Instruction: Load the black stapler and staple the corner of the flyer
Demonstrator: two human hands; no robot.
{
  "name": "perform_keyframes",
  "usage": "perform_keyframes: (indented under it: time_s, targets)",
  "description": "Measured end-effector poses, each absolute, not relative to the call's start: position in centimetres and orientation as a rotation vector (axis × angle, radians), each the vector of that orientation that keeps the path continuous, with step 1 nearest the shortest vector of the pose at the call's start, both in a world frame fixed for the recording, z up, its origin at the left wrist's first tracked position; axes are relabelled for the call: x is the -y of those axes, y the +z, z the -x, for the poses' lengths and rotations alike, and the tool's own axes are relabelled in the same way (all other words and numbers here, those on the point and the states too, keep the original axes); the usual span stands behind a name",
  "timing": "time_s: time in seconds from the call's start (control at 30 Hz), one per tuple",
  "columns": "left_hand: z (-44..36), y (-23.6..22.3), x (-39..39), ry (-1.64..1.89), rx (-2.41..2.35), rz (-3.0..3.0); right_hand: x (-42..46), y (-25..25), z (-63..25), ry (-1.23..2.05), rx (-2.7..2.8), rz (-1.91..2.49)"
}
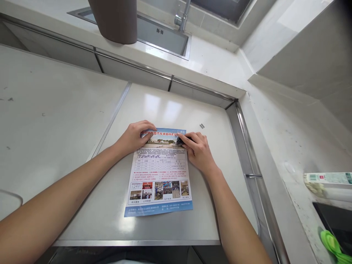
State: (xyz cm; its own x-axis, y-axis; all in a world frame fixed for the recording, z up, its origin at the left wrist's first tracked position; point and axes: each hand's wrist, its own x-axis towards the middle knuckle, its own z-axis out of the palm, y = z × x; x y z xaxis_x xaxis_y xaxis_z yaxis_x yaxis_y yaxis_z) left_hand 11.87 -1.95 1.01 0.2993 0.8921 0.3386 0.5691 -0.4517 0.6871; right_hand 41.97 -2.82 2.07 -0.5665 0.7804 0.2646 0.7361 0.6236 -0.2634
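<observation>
A printed flyer [161, 172] with red heading, text and small photos lies flat on a white counter [165, 106]. My left hand [136, 135] rests on its top left corner, fingers curled and pressing down on the paper. My right hand [196, 148] is at the top right corner, fingers pinched round a small black object [180, 140] that touches the flyer's upper edge. What the black object is I cannot make out.
A small metal piece [202, 126] lies on the counter beyond my right hand. A steel sink [162, 35] with a tap [183, 16] and a brown cylinder [115, 20] sit at the back. A green item [332, 245] and a box [327, 178] are at the right.
</observation>
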Motion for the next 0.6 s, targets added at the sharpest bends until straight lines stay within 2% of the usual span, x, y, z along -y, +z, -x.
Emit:
perform_keyframes:
  time_s: [0.6]
  targets:
    - [-11.85,0.84,1.93,0.972,-1.314,-2.136,2.92,2.34,-41.64,0.15,2.514,1.257]
